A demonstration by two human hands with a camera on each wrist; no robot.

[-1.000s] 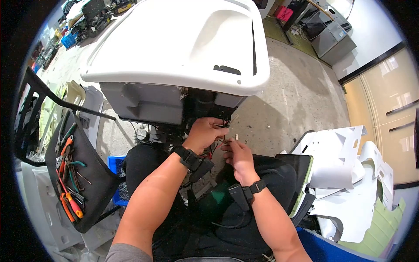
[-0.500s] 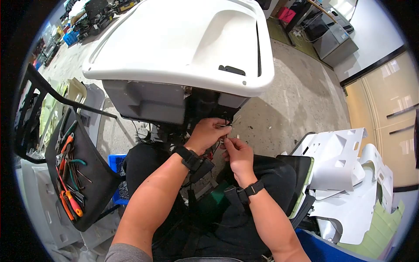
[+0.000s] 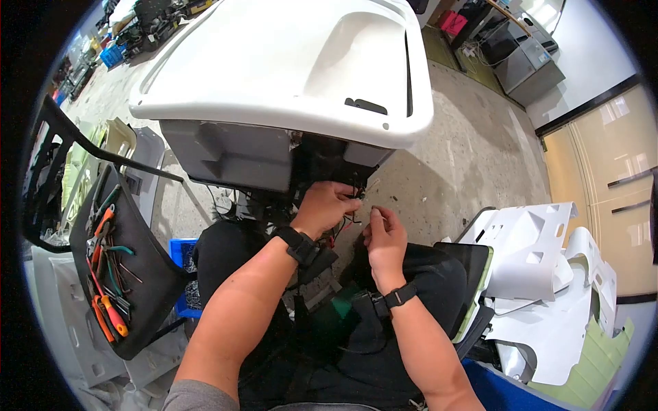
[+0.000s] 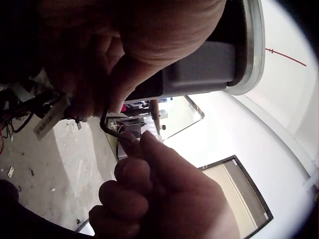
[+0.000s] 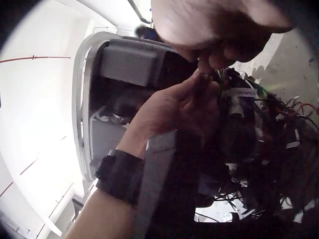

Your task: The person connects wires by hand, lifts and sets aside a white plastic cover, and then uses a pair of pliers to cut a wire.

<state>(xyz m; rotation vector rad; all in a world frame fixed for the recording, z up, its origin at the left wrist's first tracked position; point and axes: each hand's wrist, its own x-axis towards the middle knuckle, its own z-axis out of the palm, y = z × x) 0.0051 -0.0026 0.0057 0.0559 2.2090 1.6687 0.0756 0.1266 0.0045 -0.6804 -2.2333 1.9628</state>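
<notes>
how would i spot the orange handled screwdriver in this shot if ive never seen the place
Start at the big white moulded shell filling the top of the head view, then look down and left to the black tool pouch hanging by the person's left arm. The orange-handled screwdriver lies near the pouch's lower end; its bright orange grip stands out from the teal and dark tools above it.

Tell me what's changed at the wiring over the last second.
The right hand has drawn back to the right of the left hand, after closing in against it half a second ago; its fingertips now pinch a thin dark wire. The left hand kept its grip in the wire bundle under the white housing. The tool pouch did not change.
</notes>
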